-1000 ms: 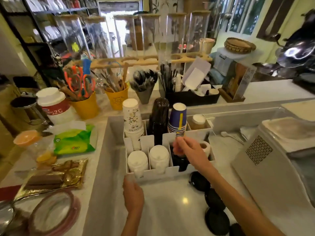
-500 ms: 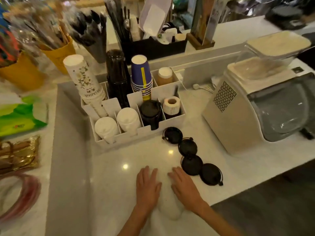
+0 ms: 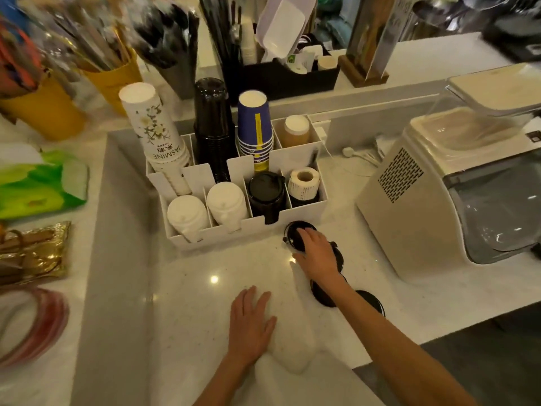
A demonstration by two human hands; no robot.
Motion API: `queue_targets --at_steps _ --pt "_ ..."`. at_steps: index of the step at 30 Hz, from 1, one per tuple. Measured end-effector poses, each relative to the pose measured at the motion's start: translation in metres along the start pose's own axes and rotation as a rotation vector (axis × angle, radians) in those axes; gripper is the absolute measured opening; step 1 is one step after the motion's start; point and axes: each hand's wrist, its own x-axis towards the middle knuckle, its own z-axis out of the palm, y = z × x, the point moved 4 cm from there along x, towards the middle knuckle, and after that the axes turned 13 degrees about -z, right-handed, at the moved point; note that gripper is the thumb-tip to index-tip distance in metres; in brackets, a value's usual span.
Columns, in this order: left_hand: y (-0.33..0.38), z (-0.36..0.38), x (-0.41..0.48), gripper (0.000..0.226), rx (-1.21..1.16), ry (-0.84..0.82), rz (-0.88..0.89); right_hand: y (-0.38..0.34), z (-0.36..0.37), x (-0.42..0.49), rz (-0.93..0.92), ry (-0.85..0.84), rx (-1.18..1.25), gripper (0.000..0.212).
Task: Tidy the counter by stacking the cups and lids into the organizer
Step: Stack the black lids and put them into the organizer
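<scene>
The white organizer [image 3: 292,213] stands mid-counter. Its back row holds a white jasmine cup stack [image 3: 155,127], a black cup stack [image 3: 213,118], a blue cup stack [image 3: 254,124] and a brown cup [image 3: 295,131]. In the front row are two white lid stacks [image 3: 187,215], a black lid stack [image 3: 266,191] and a label roll [image 3: 303,183]. Several loose black lids [image 3: 370,301] lie in a row on the counter before it. My right hand [image 3: 317,253] rests fingers-out on the farthest ones. My left hand [image 3: 250,326] lies flat against a blurry white object [image 3: 295,344].
A white machine [image 3: 424,200] stands right of the lids. Yellow utensil pots [image 3: 111,77] and a black caddy [image 3: 278,77] line the back ledge. A green packet [image 3: 41,189] and a gold wrapper [image 3: 32,253] lie at left. The counter edge [image 3: 409,338] runs close at right.
My right hand has left its place beside the left hand and reached forward onto the far black lids. The left hand stays flat on the counter.
</scene>
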Motion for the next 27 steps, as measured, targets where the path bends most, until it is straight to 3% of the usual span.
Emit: queue_targets --at_steps 2,6,8,11,14,18,20,23,27 --pt "-0.004 0.000 -0.001 0.058 -0.037 -0.014 0.024 0.001 0.009 0.012 -0.012 -0.076 -0.089 0.058" --pt "-0.010 -0.007 -0.001 0.055 -0.133 -0.019 0.081 -0.006 0.021 0.014 -0.069 -0.036 -0.144 0.043" --pt "-0.010 -0.013 -0.001 0.050 -0.222 -0.022 0.080 -0.017 0.025 0.007 -0.099 -0.006 0.042 0.042" --pt "-0.008 -0.027 0.004 0.042 -0.451 -0.036 -0.037 -0.039 0.032 -0.016 0.004 0.001 0.552 0.039" --pt "-0.001 -0.049 0.009 0.033 -0.829 -0.102 -0.198 -0.050 0.044 -0.043 0.158 0.023 0.895 0.027" --pt "-0.001 -0.058 0.007 0.022 -1.339 -0.206 -0.415 -0.058 0.063 -0.073 0.369 -0.061 1.415 0.034" --pt "-0.002 -0.051 0.004 0.033 -1.556 -0.295 -0.483 -0.061 0.070 -0.083 0.468 -0.108 1.550 0.034" --pt "-0.002 -0.043 0.003 0.039 -1.654 -0.417 -0.504 -0.068 0.073 -0.093 0.517 -0.175 1.659 0.032" --pt "-0.005 -0.033 0.006 0.041 -1.693 -0.473 -0.536 -0.065 0.065 -0.097 0.478 -0.203 1.483 0.029"
